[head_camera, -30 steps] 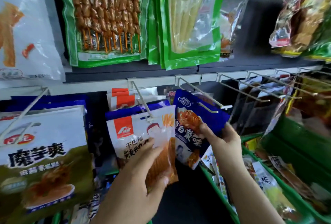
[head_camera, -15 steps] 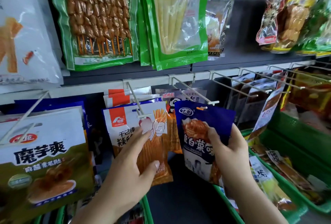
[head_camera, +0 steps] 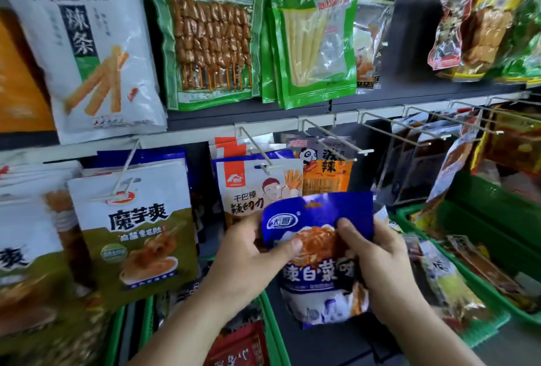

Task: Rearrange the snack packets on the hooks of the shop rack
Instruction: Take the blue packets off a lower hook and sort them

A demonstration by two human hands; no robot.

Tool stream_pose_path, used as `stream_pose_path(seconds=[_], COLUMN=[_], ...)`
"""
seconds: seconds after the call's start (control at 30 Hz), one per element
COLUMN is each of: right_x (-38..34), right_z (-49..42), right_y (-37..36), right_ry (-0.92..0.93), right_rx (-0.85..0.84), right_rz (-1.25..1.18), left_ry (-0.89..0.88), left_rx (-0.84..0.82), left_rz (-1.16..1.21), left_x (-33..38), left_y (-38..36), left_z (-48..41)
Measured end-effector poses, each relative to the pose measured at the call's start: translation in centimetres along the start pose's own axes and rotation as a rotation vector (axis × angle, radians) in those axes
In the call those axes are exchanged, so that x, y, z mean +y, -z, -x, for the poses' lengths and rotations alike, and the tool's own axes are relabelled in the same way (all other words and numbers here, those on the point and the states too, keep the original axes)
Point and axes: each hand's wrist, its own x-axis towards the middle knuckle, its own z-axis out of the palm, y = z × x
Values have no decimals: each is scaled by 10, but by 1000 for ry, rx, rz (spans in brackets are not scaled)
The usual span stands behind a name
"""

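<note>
The blue snack packet has come off its hook and now sits lower, off the rack. Both hands grasp it: left hand pinching its left edge, right hand its right side, thumbs on front.

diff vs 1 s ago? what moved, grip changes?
The blue packet has come off its hook and down, clear of the rack. The left hand let go of the white-and-orange packet and now grips the blue one along with the right hand. The white-and-orange packet and its neighbours hang as before.
</note>
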Motion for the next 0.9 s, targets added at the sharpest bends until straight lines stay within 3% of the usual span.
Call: stream_pose_path(seconds=[0.13,0.33,0.47,0.63,0.9], right_x=[11,30,36,43,35], right_z=[1,-31,-54,-70,-61], right_y=[-29,-59,-77,-86,-85], right_ry=[-100,116,63,118,69], right_rx=[-173,-8,-104,-1,-80], right_rz=[-8,200,94,90,-63], left_ry=[116,157,151,127,203], left_rx=[85,155,133,212,264], left_rz=[-35,-112,-139,-96,-4], left_x=[-9,-27,-36,-40,-39], left_y=[32,81,99,109,115], left_z=[11,19,16,12,13])
